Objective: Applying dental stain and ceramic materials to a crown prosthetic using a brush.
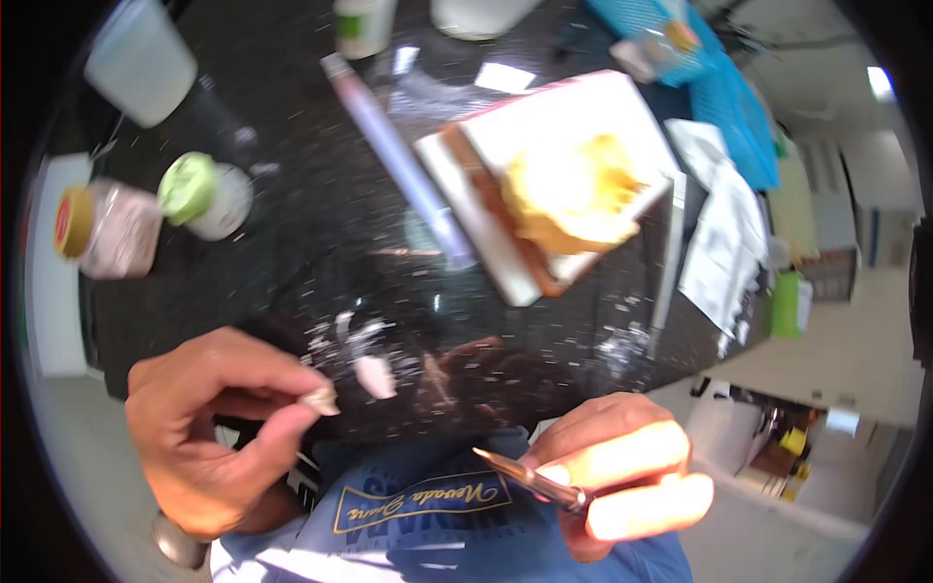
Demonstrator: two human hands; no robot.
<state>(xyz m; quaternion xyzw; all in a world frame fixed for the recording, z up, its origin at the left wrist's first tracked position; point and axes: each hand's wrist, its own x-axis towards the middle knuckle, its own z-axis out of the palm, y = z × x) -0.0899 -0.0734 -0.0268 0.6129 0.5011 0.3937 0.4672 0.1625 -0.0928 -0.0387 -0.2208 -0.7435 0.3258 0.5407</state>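
Observation:
At the lower left, my left hand (219, 428) pinches a small pale piece (321, 398) between thumb and forefinger. My right hand (622, 466) grips a slim, pointed, copper-coloured tool (505, 464), its tip toward the left. Both hands are near the front edge of the dark glossy table (262, 291). A pale pink flake (376, 376) lies among white scraps just right of my left hand. Farther back, a bright yellow, uneven mound (573, 189) sits on a white board with brown strips (476, 223); its detail is washed out by glare.
A long translucent rod (389, 146) lies beside the board. Jars (117, 233) (204, 199) and a clear container (141, 68) stand at left, a cup (364, 24) at the back. Blue baskets (734, 126), white sheets (719, 223) and a thin strip (666, 272) are at right.

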